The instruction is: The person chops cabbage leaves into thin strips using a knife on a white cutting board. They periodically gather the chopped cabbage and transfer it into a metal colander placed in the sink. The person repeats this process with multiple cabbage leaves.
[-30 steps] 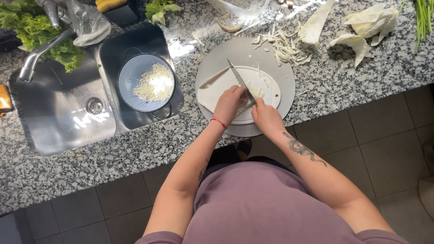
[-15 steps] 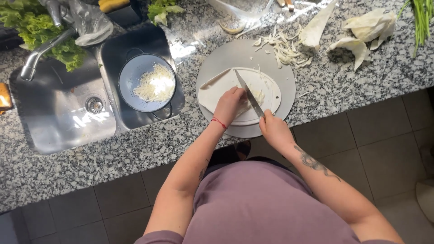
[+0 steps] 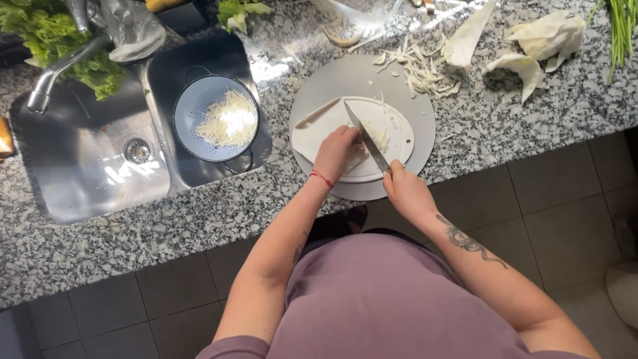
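Granite counter (image 3: 100, 226), speckled grey, one slab across the frame. One steel double sink (image 3: 86, 179) set in at left, two basins; one tap (image 3: 63, 70) over the left basin. One blue colander (image 3: 216, 119) in the right basin, shredded cabbage inside. One round grey cutting board (image 3: 345, 80) on the counter right of the sink. One flat pale cabbage leaf (image 3: 319, 129) spread on the board, covering its lower half. Three loose cabbage pieces (image 3: 545, 36) on the counter at upper right, one small heap of shreds (image 3: 415, 70) at the board's top edge. One bunch of lettuce (image 3: 46, 36) behind the tap, top left. One knife (image 3: 365, 136), blade slanting from upper left to lower right across the leaf.

Left hand (image 3: 337, 151): palm down on the leaf, fingers curled together, pressing cabbage flat just left of the blade. Red thread on that wrist. Forearm angled up from the lower left.

Right hand (image 3: 405, 193): fist clamped round the knife handle at the board's near edge, blade pointing away from the body. Tattooed forearm running in from the lower right.
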